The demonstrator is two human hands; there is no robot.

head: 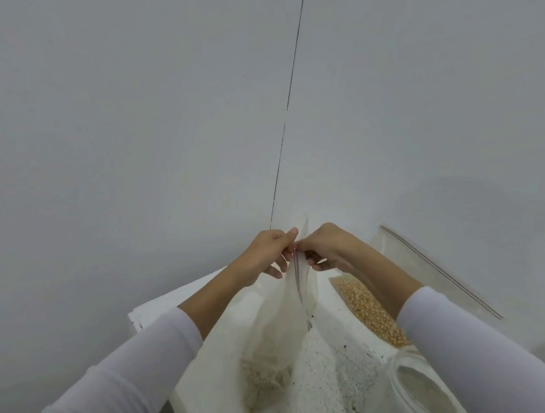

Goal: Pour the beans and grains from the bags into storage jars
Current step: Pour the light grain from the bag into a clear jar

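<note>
Clear plastic zip bag [285, 307], held up above the tabletop [324, 364], hanging from its top edge; pale grains lie gathered in its lowest corner, the rest of the bag slack and nearly empty.
Left hand [269, 254]: pinches the bag's top edge from the left side, thumb up, remaining fingers curled below.
Right hand [324, 250]: pinches the same top edge from the right side, fingers curled; the two hands almost touch at the zip strip.
Both forearms bare to long white sleeves [468, 336].
Second bag [370, 306]: lies on the tabletop beyond the right forearm, filled with yellow kernels.
Third zip bag [434, 272]: clear, with a red seal line, leaning at the wall on the far right; contents cannot be told.
Storage jar [428, 404]: clear plastic, wide mouth, lid off, at the near right of the tabletop, pale grains visible inside.
Tabletop: white, speckled with dark spots.
Wall [143, 100]: plain pale grey, with one thin vertical seam.
</note>
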